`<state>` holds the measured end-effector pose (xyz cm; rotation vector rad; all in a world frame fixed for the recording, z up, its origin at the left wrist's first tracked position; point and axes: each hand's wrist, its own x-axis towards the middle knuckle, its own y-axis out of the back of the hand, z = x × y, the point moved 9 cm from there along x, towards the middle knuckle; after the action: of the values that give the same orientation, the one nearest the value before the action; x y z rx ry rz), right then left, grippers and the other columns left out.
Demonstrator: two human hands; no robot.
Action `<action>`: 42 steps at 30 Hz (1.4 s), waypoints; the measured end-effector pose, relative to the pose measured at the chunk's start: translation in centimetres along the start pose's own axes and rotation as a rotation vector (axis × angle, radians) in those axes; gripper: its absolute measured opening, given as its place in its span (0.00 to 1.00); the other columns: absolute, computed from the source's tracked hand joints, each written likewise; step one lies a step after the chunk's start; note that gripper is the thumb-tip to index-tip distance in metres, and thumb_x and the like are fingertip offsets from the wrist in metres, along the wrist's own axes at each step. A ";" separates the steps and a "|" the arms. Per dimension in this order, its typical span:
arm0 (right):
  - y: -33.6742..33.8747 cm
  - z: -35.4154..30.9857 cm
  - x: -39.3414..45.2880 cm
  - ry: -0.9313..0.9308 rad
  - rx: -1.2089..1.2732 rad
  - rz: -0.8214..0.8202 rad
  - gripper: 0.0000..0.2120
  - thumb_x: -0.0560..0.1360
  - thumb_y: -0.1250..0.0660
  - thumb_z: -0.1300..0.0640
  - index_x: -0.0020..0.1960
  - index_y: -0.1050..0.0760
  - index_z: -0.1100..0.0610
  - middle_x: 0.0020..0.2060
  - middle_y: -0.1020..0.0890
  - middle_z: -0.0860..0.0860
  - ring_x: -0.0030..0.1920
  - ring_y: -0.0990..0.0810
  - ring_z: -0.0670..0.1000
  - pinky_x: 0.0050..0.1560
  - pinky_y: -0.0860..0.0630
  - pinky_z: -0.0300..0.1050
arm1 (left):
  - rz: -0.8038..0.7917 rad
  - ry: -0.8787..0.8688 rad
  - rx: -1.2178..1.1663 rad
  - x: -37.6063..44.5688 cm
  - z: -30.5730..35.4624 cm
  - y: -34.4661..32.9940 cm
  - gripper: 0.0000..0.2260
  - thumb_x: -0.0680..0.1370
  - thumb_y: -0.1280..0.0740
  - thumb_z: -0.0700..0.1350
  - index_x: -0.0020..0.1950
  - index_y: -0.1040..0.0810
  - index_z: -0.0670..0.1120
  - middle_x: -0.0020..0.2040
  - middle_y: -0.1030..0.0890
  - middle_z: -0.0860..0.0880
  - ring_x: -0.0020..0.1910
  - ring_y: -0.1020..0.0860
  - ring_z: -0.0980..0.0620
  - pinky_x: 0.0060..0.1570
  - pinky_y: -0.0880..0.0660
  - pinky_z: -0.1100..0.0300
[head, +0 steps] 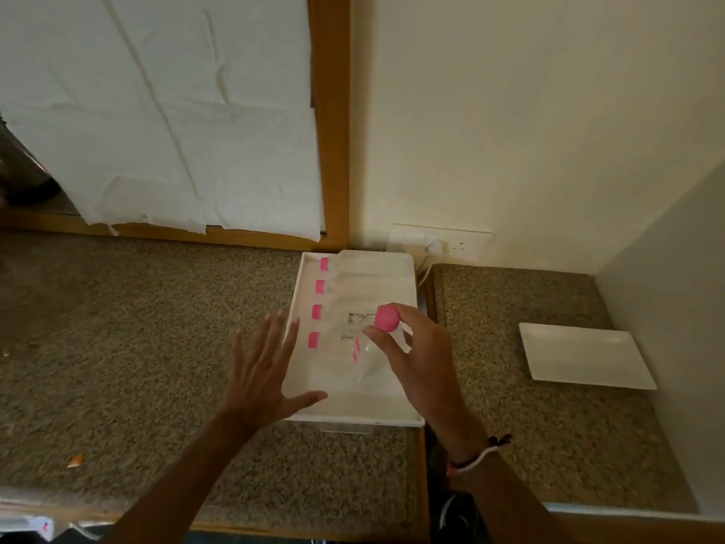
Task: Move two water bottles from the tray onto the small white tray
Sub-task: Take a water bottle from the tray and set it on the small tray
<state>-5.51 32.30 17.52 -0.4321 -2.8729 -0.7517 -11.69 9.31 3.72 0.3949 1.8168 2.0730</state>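
No words, numbers or signs can be read here. The bottle (367,359) held up over the big white tray (353,416) has a small pink and white label on its side, but it is too blurry to read. The bottles lying in the tray show a dark smudge of print (359,320), and that cannot be read either. The small white tray (584,357) near the right edge of the counter (137,327) is plain, with no writing on it.
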 end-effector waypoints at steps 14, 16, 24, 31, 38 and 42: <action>19.6 7.8 3.5 0.021 -0.021 0.188 0.10 0.76 0.29 0.50 0.56 0.25 0.43 0.46 0.21 0.34 0.50 0.22 0.30 0.50 0.28 0.23 | 0.038 -0.175 -0.107 9.6 25.4 -1.1 0.52 0.68 0.50 0.81 0.81 0.56 0.48 0.83 0.56 0.42 0.82 0.58 0.43 0.78 0.53 0.32; 21.7 9.6 3.6 0.007 -0.034 0.224 0.08 0.77 0.29 0.51 0.54 0.24 0.44 0.45 0.21 0.35 0.49 0.21 0.32 0.48 0.28 0.24 | -0.002 -0.189 -0.134 10.1 28.3 -2.3 0.52 0.68 0.50 0.81 0.81 0.58 0.49 0.83 0.58 0.43 0.82 0.59 0.43 0.78 0.55 0.32; 27.4 18.0 3.6 -0.141 -0.130 0.330 0.15 0.75 0.27 0.54 0.60 0.21 0.53 0.53 0.19 0.43 0.51 0.23 0.32 0.54 0.31 0.20 | -0.125 -0.217 -0.128 12.6 35.5 -9.2 0.51 0.69 0.51 0.80 0.81 0.46 0.45 0.82 0.47 0.41 0.81 0.50 0.40 0.77 0.46 0.32; 27.8 21.8 3.2 -0.164 -0.110 0.290 0.16 0.75 0.29 0.52 0.61 0.22 0.53 0.54 0.20 0.40 0.56 0.26 0.26 0.57 0.32 0.21 | -0.171 -0.176 -0.097 13.7 35.5 -14.6 0.53 0.68 0.47 0.81 0.82 0.52 0.48 0.83 0.51 0.44 0.82 0.51 0.43 0.78 0.51 0.37; 27.0 23.1 2.6 -0.205 -0.084 0.283 0.19 0.75 0.31 0.48 0.62 0.22 0.55 0.55 0.19 0.41 0.57 0.24 0.30 0.60 0.27 0.27 | -0.139 -0.186 -0.147 14.2 35.5 -15.4 0.53 0.67 0.44 0.81 0.81 0.49 0.48 0.83 0.50 0.44 0.82 0.50 0.44 0.77 0.47 0.35; 27.6 23.4 2.5 -0.222 -0.122 0.311 0.18 0.73 0.26 0.53 0.60 0.21 0.57 0.55 0.18 0.45 0.57 0.21 0.37 0.59 0.22 0.39 | -0.142 -0.179 -0.149 14.2 35.3 -15.4 0.54 0.66 0.44 0.81 0.81 0.50 0.49 0.83 0.50 0.44 0.82 0.50 0.44 0.76 0.45 0.34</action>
<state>-0.83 67.56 10.43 -1.0096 -2.8589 -0.8707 -7.94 48.77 -7.06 0.3857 1.5317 1.9912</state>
